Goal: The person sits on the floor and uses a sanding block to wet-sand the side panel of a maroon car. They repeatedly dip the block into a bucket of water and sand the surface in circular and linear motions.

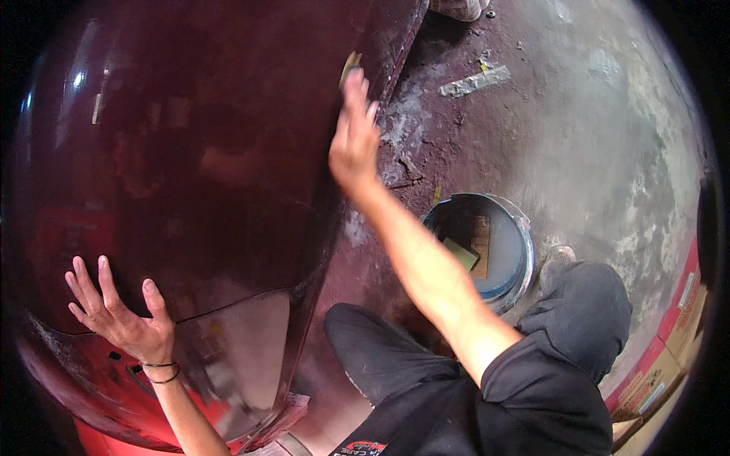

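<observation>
My left hand [125, 318] lies with fingers spread against the dark red, glossy car body panel [220, 159]. Dark bands circle that wrist. Farther up, my right hand [356, 144] presses along the panel's right edge, somewhat smeared by motion. A thin yellowish piece that looks like sandpaper [350, 67] sticks out past its fingertips; the rest of it is hidden under the hand. Beside my right forearm stands a blue bucket [525, 235] with cloudy water, a greenish pad [461, 255] and a brown rectangular piece [480, 242] inside.
The wet, stained concrete floor [578, 144] stretches to the right of the panel. A crumpled strip of tape [475, 81] lies on it. Cardboard boxes [665, 365] line the lower right. My bent knee [585, 311] is close to the bucket.
</observation>
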### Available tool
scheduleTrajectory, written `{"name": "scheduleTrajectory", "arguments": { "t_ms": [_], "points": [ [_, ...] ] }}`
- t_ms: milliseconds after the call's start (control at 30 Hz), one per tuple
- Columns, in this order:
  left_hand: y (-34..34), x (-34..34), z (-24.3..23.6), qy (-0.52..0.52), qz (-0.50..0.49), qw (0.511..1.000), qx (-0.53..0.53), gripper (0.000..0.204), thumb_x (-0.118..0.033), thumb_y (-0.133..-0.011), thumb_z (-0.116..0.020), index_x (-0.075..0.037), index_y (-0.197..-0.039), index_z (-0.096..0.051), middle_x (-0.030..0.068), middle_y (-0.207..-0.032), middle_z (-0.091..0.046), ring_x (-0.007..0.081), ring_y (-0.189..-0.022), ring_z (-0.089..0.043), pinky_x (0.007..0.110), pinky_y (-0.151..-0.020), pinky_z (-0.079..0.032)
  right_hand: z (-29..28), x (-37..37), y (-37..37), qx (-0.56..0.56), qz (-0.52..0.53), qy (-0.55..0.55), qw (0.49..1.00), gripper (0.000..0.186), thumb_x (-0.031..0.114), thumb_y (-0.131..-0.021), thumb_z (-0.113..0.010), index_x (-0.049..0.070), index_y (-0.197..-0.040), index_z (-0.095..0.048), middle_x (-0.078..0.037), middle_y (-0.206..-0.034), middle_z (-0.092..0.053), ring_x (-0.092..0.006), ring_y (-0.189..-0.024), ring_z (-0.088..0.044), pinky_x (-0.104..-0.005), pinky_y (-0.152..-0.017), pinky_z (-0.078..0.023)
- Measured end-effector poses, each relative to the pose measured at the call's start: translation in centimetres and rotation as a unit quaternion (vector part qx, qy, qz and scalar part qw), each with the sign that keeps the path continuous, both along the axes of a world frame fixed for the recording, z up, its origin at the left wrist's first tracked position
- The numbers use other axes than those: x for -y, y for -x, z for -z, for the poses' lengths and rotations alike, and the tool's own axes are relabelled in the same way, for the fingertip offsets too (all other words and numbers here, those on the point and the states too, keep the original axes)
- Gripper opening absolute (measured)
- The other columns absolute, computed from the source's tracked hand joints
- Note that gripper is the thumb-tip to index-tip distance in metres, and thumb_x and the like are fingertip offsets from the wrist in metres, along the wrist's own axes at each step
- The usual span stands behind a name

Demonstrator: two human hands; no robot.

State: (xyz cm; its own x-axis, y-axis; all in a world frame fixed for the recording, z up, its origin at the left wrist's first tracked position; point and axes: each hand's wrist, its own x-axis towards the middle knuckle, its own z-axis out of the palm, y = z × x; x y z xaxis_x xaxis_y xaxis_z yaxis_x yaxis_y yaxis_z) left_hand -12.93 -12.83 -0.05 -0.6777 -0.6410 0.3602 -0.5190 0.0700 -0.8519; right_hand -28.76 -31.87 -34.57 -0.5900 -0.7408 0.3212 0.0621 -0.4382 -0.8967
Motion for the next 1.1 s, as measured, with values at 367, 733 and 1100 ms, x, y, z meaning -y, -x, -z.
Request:
{"name": "scheduleTrajectory", "arguments": {
  "t_ms": [367,733,1100],
  "points": [
    [0.1,0.5,0.3,0.001,0.001,1.000,-0.003,0.059,-0.036,-0.104,-0.061,-0.016,-0.158,-0.049,0.0106,-0.169,-0.043,0.0344,-0.158,-0.035,0.058,-0.129,-0.016,-1.1,9.7,9.4,0.051,-0.014,-0.090,0.995,0.053,0.011,-0.110,-0.039,0.008,-0.163,-0.038,-0.020,-0.166,-0.040,-0.0441,-0.152,-0.039,-0.0684,-0.124,-0.024],
    [0.4,0.6,0.4,-0.006,-0.001,1.000,0.002,0.059,-0.037,-0.104,-0.060,-0.017,-0.158,-0.048,0.0096,-0.169,-0.043,0.0327,-0.159,-0.034,0.058,-0.130,-0.015,3.9,11.7,7.4,0.003,0.143,-0.138,0.980,0.049,0.019,-0.107,-0.049,0.001,-0.152,-0.053,-0.033,-0.129,-0.067,-0.0503,-0.118,-0.066,-0.0509,-0.099,-0.054],
    [0.1,0.0,-0.1,0.002,-0.019,1.000,0.014,0.058,-0.039,-0.105,-0.058,-0.015,-0.157,-0.048,0.0131,-0.168,-0.043,0.0360,-0.158,-0.035,0.059,-0.129,-0.017,4.3,4.5,0.1,-0.009,0.119,-0.085,0.989,0.059,0.008,-0.107,-0.048,0.006,-0.164,-0.036,-0.031,-0.144,-0.060,-0.0476,-0.128,-0.062,-0.0490,-0.113,-0.045]
  ]
}}
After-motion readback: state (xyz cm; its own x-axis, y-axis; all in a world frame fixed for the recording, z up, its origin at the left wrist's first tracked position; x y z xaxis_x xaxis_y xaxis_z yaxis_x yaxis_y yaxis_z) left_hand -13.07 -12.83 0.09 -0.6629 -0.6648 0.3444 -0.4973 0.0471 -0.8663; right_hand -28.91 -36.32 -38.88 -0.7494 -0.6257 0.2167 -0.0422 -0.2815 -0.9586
